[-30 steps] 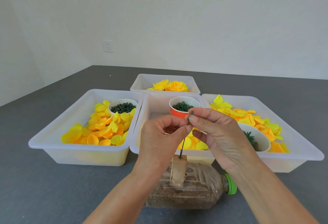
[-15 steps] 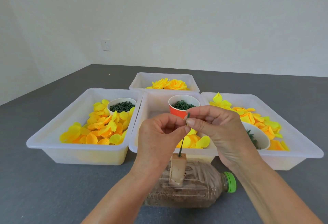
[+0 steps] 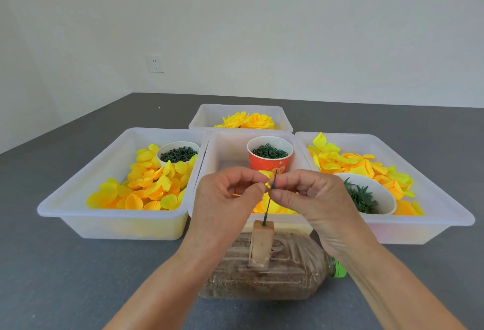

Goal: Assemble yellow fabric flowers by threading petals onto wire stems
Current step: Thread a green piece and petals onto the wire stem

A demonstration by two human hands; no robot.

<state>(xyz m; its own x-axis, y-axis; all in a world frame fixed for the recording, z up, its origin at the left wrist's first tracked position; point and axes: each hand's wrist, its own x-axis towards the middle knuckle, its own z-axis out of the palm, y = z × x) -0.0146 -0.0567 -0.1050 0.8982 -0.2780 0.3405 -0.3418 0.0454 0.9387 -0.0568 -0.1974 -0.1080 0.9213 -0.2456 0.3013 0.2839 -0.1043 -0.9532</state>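
Observation:
A thin green wire stem (image 3: 269, 205) stands upright in a tan foam block (image 3: 262, 243) fixed on a plastic bottle (image 3: 264, 277) lying on its side. My left hand (image 3: 222, 204) pinches a small yellow petal (image 3: 265, 174) against the stem's top. My right hand (image 3: 314, 198) pinches the stem just below its tip, thumb and forefinger together. Both hands hover over the front of the middle bin (image 3: 217, 151).
Left bin (image 3: 78, 198) holds loose yellow petals and a white cup of green pieces (image 3: 178, 153). Right bin (image 3: 445, 212) holds petals and a white bowl of green leaves (image 3: 364, 196). A red cup of green rings (image 3: 269, 157) stands in the middle bin. The far bin (image 3: 209, 117) holds finished flowers (image 3: 248, 121).
My hands have parted slightly at the stem's top, and a yellow petal now shows between my left fingers at the tip. The camera has moved a little closer.

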